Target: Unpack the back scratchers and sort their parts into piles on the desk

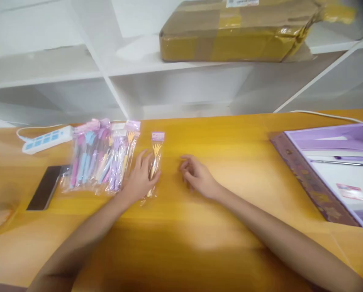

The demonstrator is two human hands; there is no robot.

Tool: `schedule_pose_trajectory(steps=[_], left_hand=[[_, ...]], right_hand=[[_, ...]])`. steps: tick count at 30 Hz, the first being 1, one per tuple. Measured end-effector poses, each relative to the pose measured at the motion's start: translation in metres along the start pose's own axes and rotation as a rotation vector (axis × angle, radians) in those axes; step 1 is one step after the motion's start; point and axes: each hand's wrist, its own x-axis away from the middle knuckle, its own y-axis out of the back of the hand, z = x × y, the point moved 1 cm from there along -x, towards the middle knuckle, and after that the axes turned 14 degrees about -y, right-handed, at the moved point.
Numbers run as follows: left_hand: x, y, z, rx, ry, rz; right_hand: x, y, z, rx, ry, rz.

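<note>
A yellow hand-shaped back scratcher (pixel 156 150) lies upright in view in a clear packet with a purple header. My left hand (pixel 140 176) rests at its left side, fingers spread and thumb lying across the packet. To the left of that hand is a group of similar packaged back scratchers (pixel 100 156) in pink, blue, purple and yellow, side by side and partly overlapping. My right hand (pixel 198 174) hovers or rests to the right of the single packet, apart from it. Its fingers are loosely curled with gaps between them, and nothing shows in them.
A black phone (pixel 44 188) and a white power strip (pixel 49 139) lie on the left. On the right stands an open purple box (pixel 312 178) with a pen (pixel 341 163) and a small card in it. A taped carton (pixel 236 36) sits on the white shelf behind.
</note>
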Motion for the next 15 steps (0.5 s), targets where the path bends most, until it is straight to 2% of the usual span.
schedule_pose_trajectory(steps=[2, 6, 9, 12, 15], left_hand=[[0.001, -0.003, 0.0, 0.065, -0.004, -0.012], [-0.003, -0.011, -0.001, 0.148, -0.036, -0.038], [-0.006, -0.015, -0.001, 0.164, -0.04, -0.077], [-0.006, -0.017, 0.002, 0.178, -0.054, -0.1], [-0.008, -0.022, 0.006, 0.169, -0.09, -0.118]], right_hand=[[0.003, 0.004, 0.0, -0.027, -0.011, 0.037], [0.01, 0.003, -0.001, 0.013, 0.041, 0.014], [0.029, 0.003, 0.001, 0.075, 0.044, -0.011], [0.089, 0.014, 0.003, 0.272, 0.065, -0.137], [0.183, 0.038, 0.006, 0.432, 0.072, -0.459]])
